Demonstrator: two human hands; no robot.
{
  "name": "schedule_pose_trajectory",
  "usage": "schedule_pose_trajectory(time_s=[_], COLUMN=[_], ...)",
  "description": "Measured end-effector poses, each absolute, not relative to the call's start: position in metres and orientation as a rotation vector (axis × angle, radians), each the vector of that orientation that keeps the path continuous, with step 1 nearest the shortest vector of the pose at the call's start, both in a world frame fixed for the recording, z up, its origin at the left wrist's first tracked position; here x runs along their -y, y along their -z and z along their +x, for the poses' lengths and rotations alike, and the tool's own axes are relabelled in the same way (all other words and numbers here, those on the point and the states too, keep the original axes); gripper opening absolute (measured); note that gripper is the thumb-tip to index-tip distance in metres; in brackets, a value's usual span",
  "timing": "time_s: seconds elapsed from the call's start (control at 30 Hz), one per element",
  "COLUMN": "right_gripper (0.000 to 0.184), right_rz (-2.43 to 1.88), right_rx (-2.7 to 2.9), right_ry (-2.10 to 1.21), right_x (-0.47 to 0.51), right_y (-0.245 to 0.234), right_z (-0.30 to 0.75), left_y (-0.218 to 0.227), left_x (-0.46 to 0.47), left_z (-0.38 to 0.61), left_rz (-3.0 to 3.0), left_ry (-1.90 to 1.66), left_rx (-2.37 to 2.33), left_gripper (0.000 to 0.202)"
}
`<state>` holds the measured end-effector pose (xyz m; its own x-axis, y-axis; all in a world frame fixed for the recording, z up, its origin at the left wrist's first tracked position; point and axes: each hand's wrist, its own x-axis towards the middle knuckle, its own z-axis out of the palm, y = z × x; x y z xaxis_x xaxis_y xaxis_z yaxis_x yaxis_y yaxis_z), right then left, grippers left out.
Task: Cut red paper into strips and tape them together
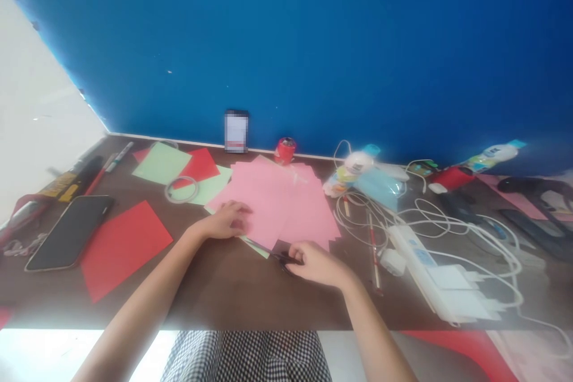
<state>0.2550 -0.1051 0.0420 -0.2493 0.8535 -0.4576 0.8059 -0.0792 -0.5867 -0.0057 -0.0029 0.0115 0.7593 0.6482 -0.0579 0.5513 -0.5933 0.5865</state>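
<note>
My right hand (316, 262) is closed around the handles of a pair of dark scissors (278, 254), whose blades point left along the near edge of the pink paper sheets (273, 203). The sheets overlap in a fanned pile on the brown table. My left hand (226, 219) rests on the pile's lower left edge, with its fingers bent and apart. Between the hands, a thin strip of light green paper (257, 248) shows beside the blades. Whether the blades touch the paper I cannot tell.
To the left lie red paper (128, 248), a dark phone (69, 233), green paper (162, 163) and a clear tape ring (181, 190). Behind the pile stands a red container (285, 150). A glue bottle (351, 172), a brush (373, 253), white cables and a power strip (421, 268) crowd the right.
</note>
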Motion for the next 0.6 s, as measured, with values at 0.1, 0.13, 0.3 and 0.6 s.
schedule_pose_trajectory(time_s=[0.1,0.13,0.3,0.6], right_gripper=[0.015,0.015,0.014,0.020], right_rz=[-1.893,-1.899,-1.932,-1.944], right_rx=[2.106,2.111,2.111,2.121], right_ry=[-1.221,-1.210,-1.180,-1.111], right_x=[0.106,0.106,0.108,0.108], right_y=[-0.045,-0.045,-0.050,-0.055], right_z=[0.254,0.253,0.250,0.244], left_y=[-0.012,-0.013,-0.014,-0.013], left_x=[0.003,0.003,0.006,0.007], left_z=[-0.006,-0.006,-0.004,-0.004], left_rz=[2.369,2.375,2.401,2.377], left_ry=[-0.221,-0.222,-0.190,-0.167], left_rx=[-0.897,-0.898,-0.907,-0.901], left_gripper=[0.011,0.011,0.012,0.018])
